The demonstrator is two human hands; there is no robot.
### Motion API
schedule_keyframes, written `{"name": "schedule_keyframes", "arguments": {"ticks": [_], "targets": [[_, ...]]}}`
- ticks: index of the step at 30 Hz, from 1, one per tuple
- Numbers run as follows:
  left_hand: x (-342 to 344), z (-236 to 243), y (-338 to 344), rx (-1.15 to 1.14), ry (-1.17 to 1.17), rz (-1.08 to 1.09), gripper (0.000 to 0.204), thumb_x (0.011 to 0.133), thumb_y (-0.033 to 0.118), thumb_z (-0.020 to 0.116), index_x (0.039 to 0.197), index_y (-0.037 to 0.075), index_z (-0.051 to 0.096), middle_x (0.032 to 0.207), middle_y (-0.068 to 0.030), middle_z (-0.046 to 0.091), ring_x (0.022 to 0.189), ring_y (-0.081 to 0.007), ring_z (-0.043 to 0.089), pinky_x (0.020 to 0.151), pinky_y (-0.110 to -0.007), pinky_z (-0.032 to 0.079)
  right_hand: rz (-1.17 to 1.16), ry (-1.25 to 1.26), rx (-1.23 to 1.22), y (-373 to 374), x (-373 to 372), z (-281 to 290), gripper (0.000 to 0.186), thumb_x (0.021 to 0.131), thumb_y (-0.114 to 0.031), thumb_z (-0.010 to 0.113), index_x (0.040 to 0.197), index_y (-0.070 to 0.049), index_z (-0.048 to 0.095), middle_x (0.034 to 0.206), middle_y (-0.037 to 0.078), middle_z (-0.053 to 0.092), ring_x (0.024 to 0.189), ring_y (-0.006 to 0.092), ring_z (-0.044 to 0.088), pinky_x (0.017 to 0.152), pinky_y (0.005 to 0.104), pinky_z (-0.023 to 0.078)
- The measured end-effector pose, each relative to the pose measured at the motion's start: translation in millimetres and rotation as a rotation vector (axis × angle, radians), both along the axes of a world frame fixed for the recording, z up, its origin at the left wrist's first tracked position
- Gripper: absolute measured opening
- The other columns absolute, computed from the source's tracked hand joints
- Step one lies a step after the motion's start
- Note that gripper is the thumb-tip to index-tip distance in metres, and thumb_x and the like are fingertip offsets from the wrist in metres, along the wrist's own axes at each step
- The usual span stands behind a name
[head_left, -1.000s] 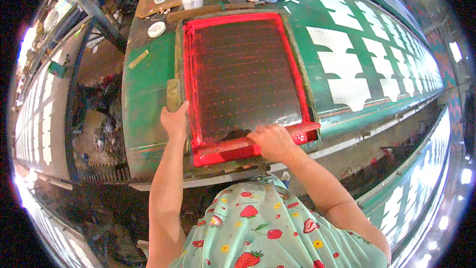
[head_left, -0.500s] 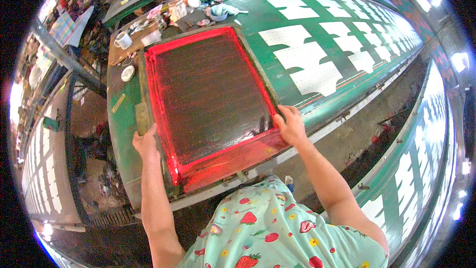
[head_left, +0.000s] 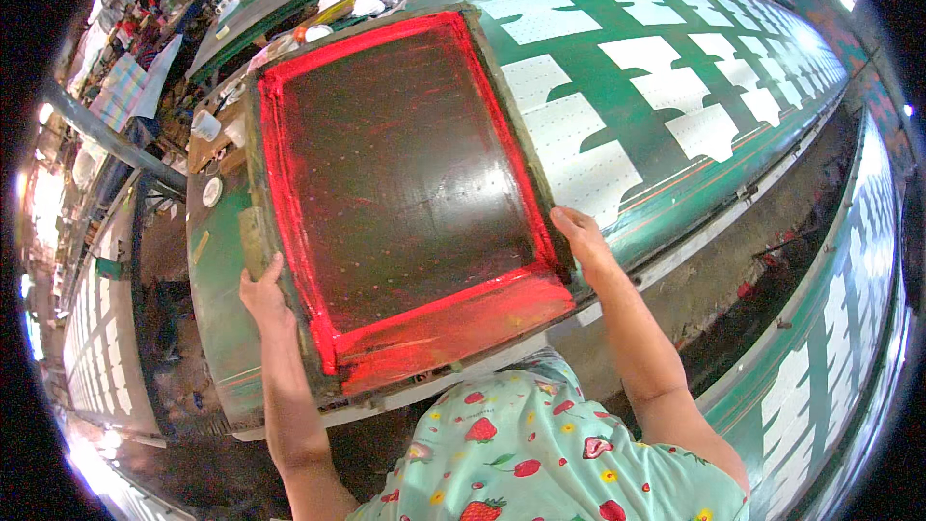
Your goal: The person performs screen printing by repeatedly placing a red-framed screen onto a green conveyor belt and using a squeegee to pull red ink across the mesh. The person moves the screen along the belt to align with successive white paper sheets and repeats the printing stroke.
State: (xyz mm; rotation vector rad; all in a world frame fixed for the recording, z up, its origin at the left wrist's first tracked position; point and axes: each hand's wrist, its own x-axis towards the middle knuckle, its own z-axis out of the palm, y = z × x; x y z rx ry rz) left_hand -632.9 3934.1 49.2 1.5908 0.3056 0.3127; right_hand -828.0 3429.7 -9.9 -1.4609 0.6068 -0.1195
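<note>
A large screen-printing frame (head_left: 405,164) with dark mesh and a bright red border lies before me, over the green table. My left hand (head_left: 266,299) grips its left edge near the lower corner, beside a strip of worn wood or tape. On the opposite edge, my right hand (head_left: 584,241) is closed round the frame, its fingers partly hidden under it. The near end of the frame is a broad red-stained band. To the right, white cut fabric pieces (head_left: 569,125) with small dots lie in rows, the nearest partly covered by the frame.
The long green table (head_left: 220,323) runs away to the far right. A white mug (head_left: 205,125), a round white lid (head_left: 212,193) and clutter stand at its left end. A metal pole (head_left: 116,140) slants on the left. Another table with white pieces (head_left: 801,386) stands at right.
The frame looks larger and closer, raised toward me and shifted slightly left with both hands still on it. It now covers more of the clutter behind. My view has turned a little.
</note>
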Motion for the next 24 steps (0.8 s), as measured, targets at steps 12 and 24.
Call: {"name": "schedule_keyframes", "arguments": {"ticks": [12, 24], "targets": [[-66.7, -89.5, -256.1, -0.116, 0.135, 0.007, 0.041, 0.087, 0.002, 0.092, 0.124, -0.003, 0.074, 0.118, -0.0122, 0.081, 0.104, -0.0229, 0.075, 0.097, -0.039, 0.058, -0.138, 0.119, -0.142, -256.7, -37.9, 0.2, 0.067, 0.103, -0.034, 0.080, 0.153, 0.008, 0.063, 0.147, 0.018, 0.072, 0.136, 0.0273, 0.066, 0.120, 0.0402, 0.047], [-77.4, -72.8, -312.8, -0.121, 0.073, -0.051, 0.048, 0.090, 0.000, 0.089, 0.132, -0.007, 0.066, 0.122, -0.0155, 0.078, 0.108, -0.0242, 0.074, 0.099, -0.040, 0.058, -0.014, 0.040, -0.120, -324.9, -53.0, -12.1, 0.064, 0.104, -0.027, 0.078, 0.158, 0.003, 0.060, 0.160, 0.021, 0.062, 0.145, 0.0342, 0.059, 0.126, 0.0477, 0.040]]}}
